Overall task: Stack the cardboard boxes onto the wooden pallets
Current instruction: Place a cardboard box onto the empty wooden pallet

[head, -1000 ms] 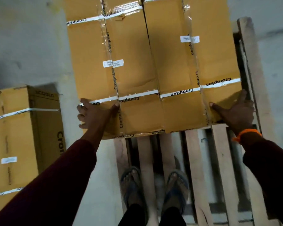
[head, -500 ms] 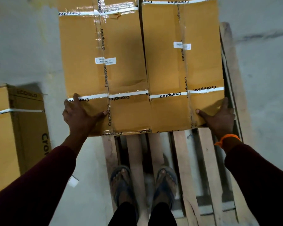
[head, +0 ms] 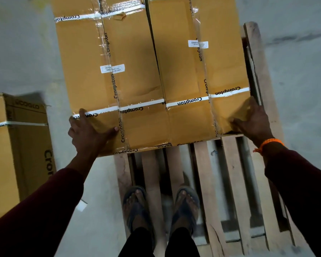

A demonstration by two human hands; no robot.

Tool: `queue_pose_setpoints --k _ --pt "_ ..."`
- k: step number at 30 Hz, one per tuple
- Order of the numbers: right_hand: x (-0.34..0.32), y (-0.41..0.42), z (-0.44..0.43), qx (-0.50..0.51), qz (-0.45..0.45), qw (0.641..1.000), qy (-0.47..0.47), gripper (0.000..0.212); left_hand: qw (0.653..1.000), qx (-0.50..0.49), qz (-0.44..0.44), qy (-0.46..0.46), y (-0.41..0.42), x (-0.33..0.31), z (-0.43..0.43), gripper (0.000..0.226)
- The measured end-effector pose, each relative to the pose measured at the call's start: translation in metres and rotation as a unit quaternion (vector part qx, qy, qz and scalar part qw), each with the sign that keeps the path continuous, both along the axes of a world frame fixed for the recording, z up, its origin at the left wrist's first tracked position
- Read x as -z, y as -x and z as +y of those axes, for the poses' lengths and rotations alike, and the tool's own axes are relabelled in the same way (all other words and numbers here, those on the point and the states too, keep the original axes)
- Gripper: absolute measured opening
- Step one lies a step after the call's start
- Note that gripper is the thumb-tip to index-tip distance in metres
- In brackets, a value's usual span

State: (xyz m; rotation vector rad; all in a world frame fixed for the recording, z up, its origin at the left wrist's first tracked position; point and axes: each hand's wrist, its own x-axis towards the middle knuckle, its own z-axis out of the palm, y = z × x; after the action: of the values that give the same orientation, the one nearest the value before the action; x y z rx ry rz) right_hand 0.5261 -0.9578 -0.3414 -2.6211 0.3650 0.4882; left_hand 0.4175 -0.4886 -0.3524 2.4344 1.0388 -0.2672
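On the floor [head: 26,52], well to the left of the pallet [head: 230,182], stands a third box [head: 17,154], strapped with white band and apart from the others.

The left grip [head: 89,134], a bare hand out of a dark red sleeve [head: 44,210], lies spread open with its palm flat on the left box [head: 109,43]. It sits at that box's near left corner, index finger and thumb stretched out straight across the top.

The left box lies flat on the far part of the pallet. Its left side hangs out past the pallet's left edge, over the floor.

On the near slats of the pallet stand the person's two feet in sandals [head: 137,204].

The right box [head: 178,71] lies flat on the pallet too, touching the left box along their long sides. It stops just short of the pallet's right rail.

The right grip [head: 252,123] is spread open too, pressed on the near right corner of the right box. Its thumb lies across the top and one finger points along the box's right edge. An orange wristband [head: 269,143] circles that wrist, over the pallet's right side.
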Motion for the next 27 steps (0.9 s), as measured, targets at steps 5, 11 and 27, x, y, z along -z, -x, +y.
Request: queue_pose_setpoints --k 5,11,27 --pt "-0.004 -0.004 0.003 0.015 0.005 1.000 -0.009 0.086 0.999 0.039 -0.006 -0.003 0.002 0.002 0.010 0.122" --pt "-0.006 0.001 -0.005 -0.035 -0.004 0.999 -0.022 0.088 0.995 0.102 -0.017 -0.008 0.011 0.005 0.025 0.127" --pt "-0.058 0.073 0.180 -0.160 -0.086 0.977 -0.114 0.060 0.956 0.294 0.011 -0.009 0.046 -0.067 -0.030 0.091"
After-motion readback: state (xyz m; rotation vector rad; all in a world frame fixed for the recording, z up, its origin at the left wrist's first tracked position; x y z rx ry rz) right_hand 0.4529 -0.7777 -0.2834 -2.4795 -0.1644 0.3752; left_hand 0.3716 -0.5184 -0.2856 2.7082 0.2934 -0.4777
